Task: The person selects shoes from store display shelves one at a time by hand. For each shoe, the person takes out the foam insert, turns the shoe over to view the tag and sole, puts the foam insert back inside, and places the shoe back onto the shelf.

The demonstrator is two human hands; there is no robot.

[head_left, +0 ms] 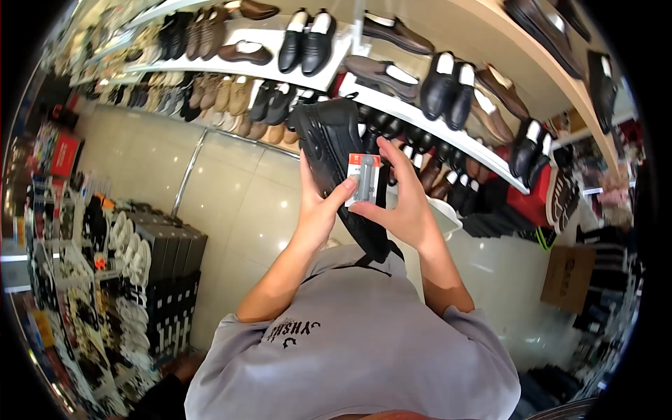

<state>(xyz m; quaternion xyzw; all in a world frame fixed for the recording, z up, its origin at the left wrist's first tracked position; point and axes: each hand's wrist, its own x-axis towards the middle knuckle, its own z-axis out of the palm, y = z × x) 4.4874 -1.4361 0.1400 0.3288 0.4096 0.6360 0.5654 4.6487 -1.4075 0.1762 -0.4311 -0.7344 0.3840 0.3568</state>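
Observation:
A black shoe (327,133) is held up in front of my chest, tilted, with its lower end close to my shirt. My left hand (318,206) wraps around its left side, and the thumb presses a small packet (364,180) against it. This packet has an orange top, a white card and a grey tube-like item inside; its exact kind is unclear. On the other side, my right hand (407,199) curves around the packet with thumb and forefinger apart. Its thumb tip is at the packet's lower edge, and its other fingers are partly hidden.
Shelves (448,129) with pairs of leather shoes curve across the front and right. On the left stand stacked grey shoeboxes (164,241) beside a rack of white shoes (133,245). A cardboard box (567,278) is at the right, and tiled floor (234,210) lies between.

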